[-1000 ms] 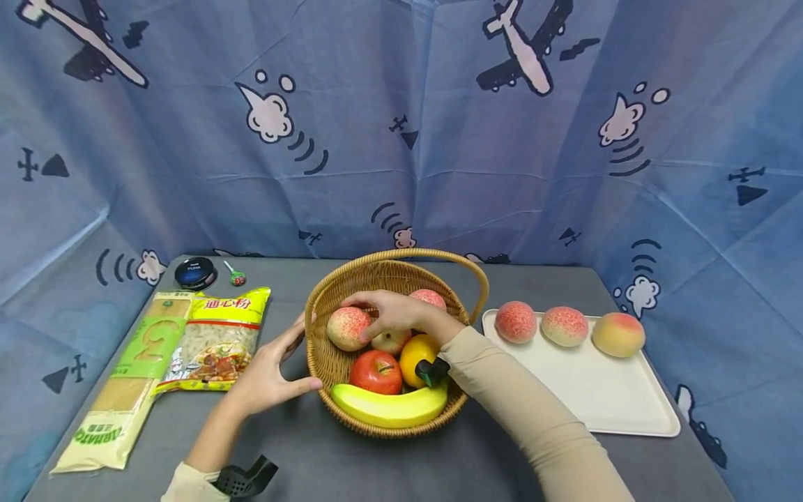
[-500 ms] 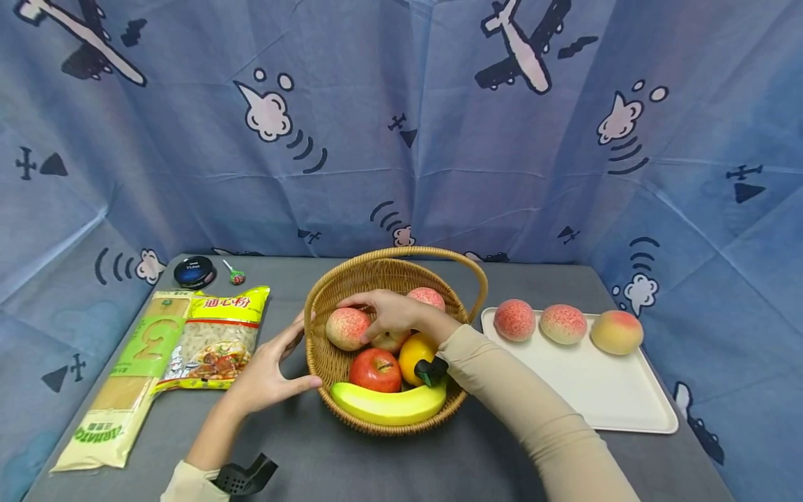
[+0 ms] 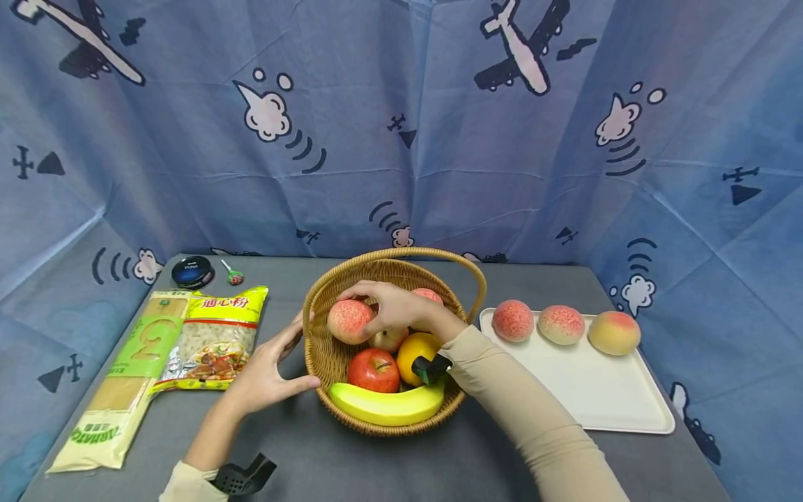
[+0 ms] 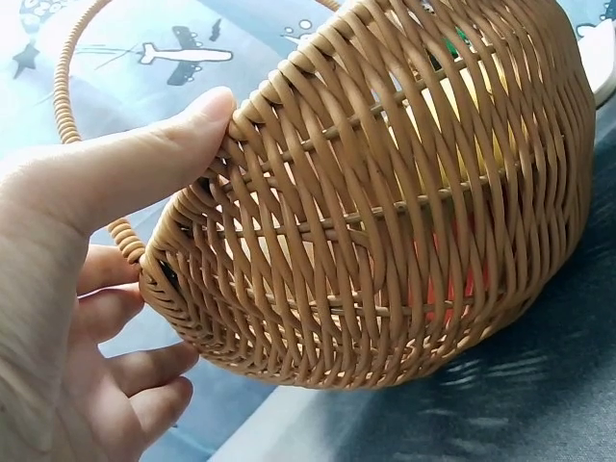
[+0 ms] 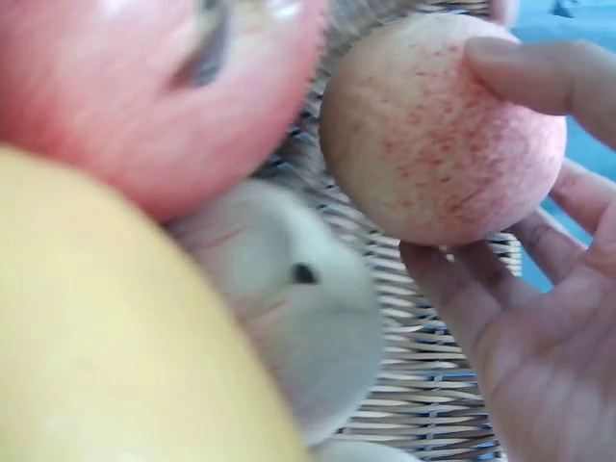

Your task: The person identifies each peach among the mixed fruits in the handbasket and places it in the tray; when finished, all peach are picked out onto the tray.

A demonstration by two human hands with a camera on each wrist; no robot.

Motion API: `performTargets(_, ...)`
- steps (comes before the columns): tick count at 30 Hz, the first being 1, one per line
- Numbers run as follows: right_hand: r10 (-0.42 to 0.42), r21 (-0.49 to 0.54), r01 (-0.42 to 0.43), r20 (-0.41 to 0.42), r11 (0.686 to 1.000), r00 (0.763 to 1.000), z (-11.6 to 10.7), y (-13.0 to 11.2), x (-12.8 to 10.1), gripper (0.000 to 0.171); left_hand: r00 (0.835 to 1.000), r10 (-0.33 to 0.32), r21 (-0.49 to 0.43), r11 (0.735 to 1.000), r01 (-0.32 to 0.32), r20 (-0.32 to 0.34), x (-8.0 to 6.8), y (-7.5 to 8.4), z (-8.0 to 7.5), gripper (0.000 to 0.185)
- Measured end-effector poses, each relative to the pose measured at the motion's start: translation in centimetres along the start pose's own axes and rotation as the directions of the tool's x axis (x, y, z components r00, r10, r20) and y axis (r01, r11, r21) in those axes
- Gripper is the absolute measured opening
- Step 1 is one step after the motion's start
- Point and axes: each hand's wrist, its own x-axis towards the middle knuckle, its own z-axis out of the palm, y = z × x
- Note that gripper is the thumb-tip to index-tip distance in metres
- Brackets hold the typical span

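Observation:
In the head view a wicker basket (image 3: 384, 431) stands in the middle of the table. My right hand (image 3: 392, 307) is inside it and grips a speckled peach (image 3: 348, 321) between thumb and fingers. The right wrist view has this peach (image 5: 438, 135) close over the woven bottom, beside a pale fruit (image 5: 308, 298). A red apple (image 3: 373, 370), an orange (image 3: 415, 352), a banana (image 3: 389, 404) and another peach (image 3: 429, 294), partly hidden, lie in the basket. My left hand (image 3: 266, 373) holds the basket's left side, its thumb (image 4: 197, 125) on the rim and fingers curled near the handle.
A white tray (image 3: 590, 397) with several peaches along its far edge lies right of the basket. On the left are a noodle pack (image 3: 119, 383), a yellow pasta bag (image 3: 213, 341), a dark round tin (image 3: 192, 272) and a lollipop (image 3: 234, 276). The basket handle (image 3: 401, 252) arches behind.
My right hand has risen slightly with the peach, which now sits a little higher in the basket. The left hand keeps its hold on the basket's side.

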Motion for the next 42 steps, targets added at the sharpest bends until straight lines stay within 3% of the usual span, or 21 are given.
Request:
performTargets(6, -0.004, 0.107, 0.008, -0.030, 0.994, 1.000, -0.8, -0.5, -0.8, 0.063, 1.000, -0.020, 0.013, 1.000, 0.020, 0.011, -0.1, -0.1, 0.1, 0.096)
performTargets(13, -0.163, 0.054, 0.165, -0.035, 0.985, 0.986, -1.9, -0.6, -1.9, 0.064, 1.000, -0.018, 0.019, 1.000, 0.018, -0.004, -0.2, -0.2, 0.2, 0.096)
performTargets(23, -0.257, 0.178, 0.274, -0.112, 0.945, 0.960, -2.6, -1.7, -4.5, 0.066, 1.000, -0.014, 0.010, 1.000, 0.014, -0.005, -0.2, -0.3, 0.3, 0.095)
performTargets(33, -0.304, 0.152, 0.342, -0.225, 0.927, 0.926, -2.6, -3.1, -9.5, 0.063, 1.000, -0.017, -0.004, 1.000, 0.017, -0.003, -0.2, -0.3, 0.3, 0.095)
performTargets(39, -0.333, 0.163, 0.399, -0.326, 0.902, 0.885, -1.7, -2.8, -12.9, 0.066, 1.000, -0.031, 0.002, 1.000, 0.031, -0.007, -0.4, -0.3, 0.0, 0.095)
performTargets(42, -0.313, 0.135, 0.392, -0.398, 0.910, 0.863, -1.3, -2.3, -15.1, 0.068, 0.999, -0.032, 0.001, 0.999, 0.032, -0.003, -0.4, -0.3, -0.1, 0.095)
